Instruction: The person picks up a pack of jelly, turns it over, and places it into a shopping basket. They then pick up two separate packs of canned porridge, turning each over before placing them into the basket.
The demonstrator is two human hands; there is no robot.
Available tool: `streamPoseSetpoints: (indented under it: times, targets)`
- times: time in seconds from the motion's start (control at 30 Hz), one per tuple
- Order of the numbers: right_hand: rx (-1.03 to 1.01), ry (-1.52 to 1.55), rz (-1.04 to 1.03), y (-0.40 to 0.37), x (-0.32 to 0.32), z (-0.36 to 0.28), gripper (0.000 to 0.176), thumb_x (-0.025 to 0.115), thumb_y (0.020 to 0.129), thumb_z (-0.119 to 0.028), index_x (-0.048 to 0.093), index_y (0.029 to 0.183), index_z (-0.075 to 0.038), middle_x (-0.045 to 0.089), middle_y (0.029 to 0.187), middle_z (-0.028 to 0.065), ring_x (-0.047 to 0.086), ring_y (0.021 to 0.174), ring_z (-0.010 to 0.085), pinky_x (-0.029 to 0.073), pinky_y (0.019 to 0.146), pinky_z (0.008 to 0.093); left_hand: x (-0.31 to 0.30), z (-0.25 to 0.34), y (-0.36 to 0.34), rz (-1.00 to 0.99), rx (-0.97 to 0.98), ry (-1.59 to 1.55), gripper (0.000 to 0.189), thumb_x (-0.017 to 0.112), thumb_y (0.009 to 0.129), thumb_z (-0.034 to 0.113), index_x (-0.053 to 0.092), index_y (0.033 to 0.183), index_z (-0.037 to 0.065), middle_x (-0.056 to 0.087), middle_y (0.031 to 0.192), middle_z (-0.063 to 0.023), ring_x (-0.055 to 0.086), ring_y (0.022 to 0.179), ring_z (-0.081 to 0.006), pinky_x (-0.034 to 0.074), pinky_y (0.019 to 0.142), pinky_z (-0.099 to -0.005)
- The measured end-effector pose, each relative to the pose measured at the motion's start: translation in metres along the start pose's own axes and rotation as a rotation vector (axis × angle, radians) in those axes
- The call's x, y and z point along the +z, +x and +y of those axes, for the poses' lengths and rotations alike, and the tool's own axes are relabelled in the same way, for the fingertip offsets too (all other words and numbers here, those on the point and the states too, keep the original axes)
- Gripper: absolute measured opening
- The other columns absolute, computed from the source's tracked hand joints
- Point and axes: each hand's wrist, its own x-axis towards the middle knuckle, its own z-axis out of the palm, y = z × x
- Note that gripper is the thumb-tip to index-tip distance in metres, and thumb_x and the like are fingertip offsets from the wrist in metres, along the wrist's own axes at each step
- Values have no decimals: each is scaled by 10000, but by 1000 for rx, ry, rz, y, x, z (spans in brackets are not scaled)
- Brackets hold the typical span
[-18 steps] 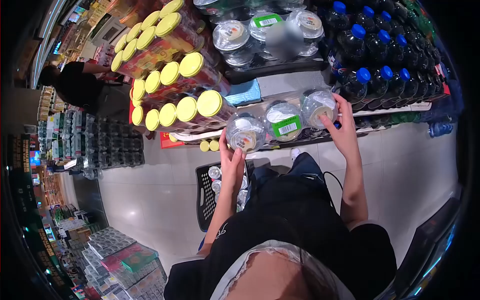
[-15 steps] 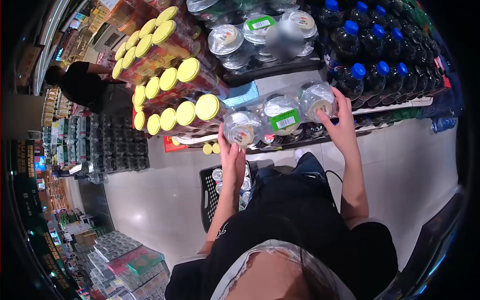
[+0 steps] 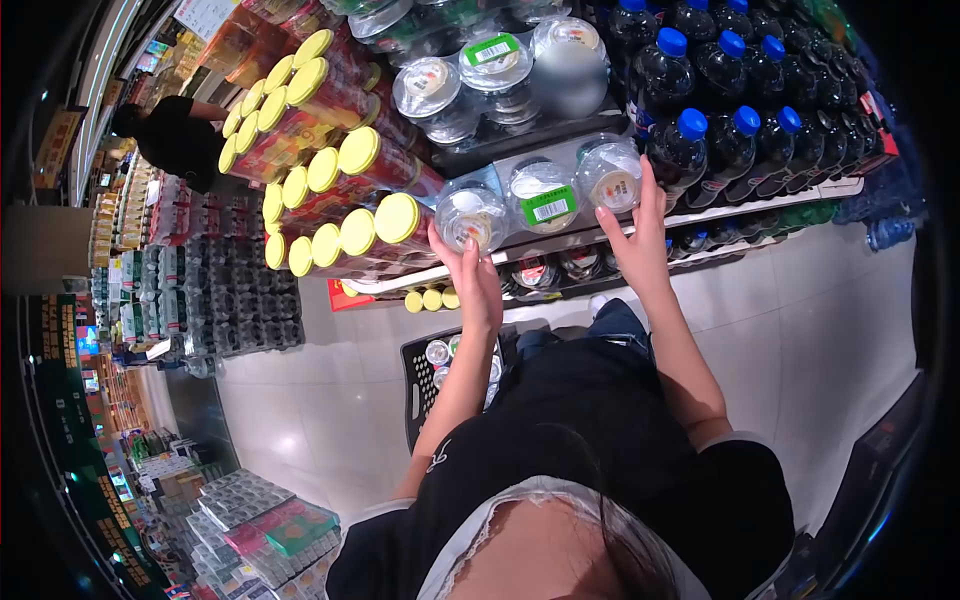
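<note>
Plastic three-tub pack (image 3: 543,190) is held at the shelf (image 3: 770,203) front, between yellow-lidded jars (image 3: 323,170) and blue-capped bottles (image 3: 746,121); left hand (image 3: 475,285), partly closed, grips one end, right hand (image 3: 637,232), similarly curled, the other.

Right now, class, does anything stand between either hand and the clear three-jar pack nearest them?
Nothing visible does: the left hand touches the pack at its left end, the right hand at its right.
</note>
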Motion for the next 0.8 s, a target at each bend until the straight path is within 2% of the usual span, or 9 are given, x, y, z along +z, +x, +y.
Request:
streamPoseSetpoints:
  times: [0.1,0.17,0.33,0.4,0.5,0.57,0.6,0.7,0.8]
  targets:
    - [20,54,5,7,16,41,741,596,802,-184,134,1365,-47,253,1332,239,300,1230,337,275,989,393,0,-27,12,-27,178,61,720,531,831,180,67,1378,126,128,1396,-104,178,1276,-225,117,1041,-347]
    - [104,323,-112,16,20,65,742,585,805,-144,115,1376,-80,254,1350,222,345,1215,311,327,958,384,-3,-35,19,-2,191,136,704,518,827,115,76,1375,104,141,1389,-101,207,1253,-202,151,1022,-317]
    - [98,244,-75,12,24,60,728,523,827,-14,70,1389,-112,245,1354,177,366,1194,246,331,966,323,-13,-40,29,35,144,346,727,525,831,139,51,1381,91,158,1379,-90,244,1216,-175,191,989,-263]
    - [175,367,-49,9,25,62,718,553,817,-63,106,1378,-87,354,1293,211,428,1155,244,381,906,313,-13,-39,30,38,133,338,729,526,832,144,49,1381,89,172,1372,-81,263,1201,-162,218,973,-256]
    - [131,486,17,8,28,60,700,541,825,-47,107,1374,-61,378,1273,195,456,1116,219,377,907,293,-11,-33,27,68,132,252,672,532,830,151,139,1369,72,259,1341,-79,331,1168,-149,279,952,-272]
    - [141,492,50,10,29,56,661,534,828,-36,147,1364,-37,404,1257,182,463,1102,211,377,900,283,-11,-27,28,101,66,-125,605,521,842,166,214,1345,28,330,1285,-148,340,1175,-176,219,1013,-303]
    - [168,497,71,12,29,53,637,531,825,-25,178,1356,-33,418,1246,176,467,1093,203,374,899,279,-10,-27,31,142,82,-206,372,527,850,149,414,1175,8,482,1059,-84,450,997,-112,328,910,-263]
    - [204,555,117,12,33,53,595,523,819,-4,234,1339,-27,437,1234,163,475,1074,187,365,898,272,-4,-27,35,266,63,-255,175,558,840,152,477,937,31,510,867,-25,478,824,-80,374,747,-231]
    - [233,653,137,12,36,55,553,497,833,3,263,1333,-37,428,1250,147,437,1113,181,325,932,276,-1,-27,41,279,33,-265,163,585,825,157,458,846,57,497,789,0,442,721,-56,341,643,-212]
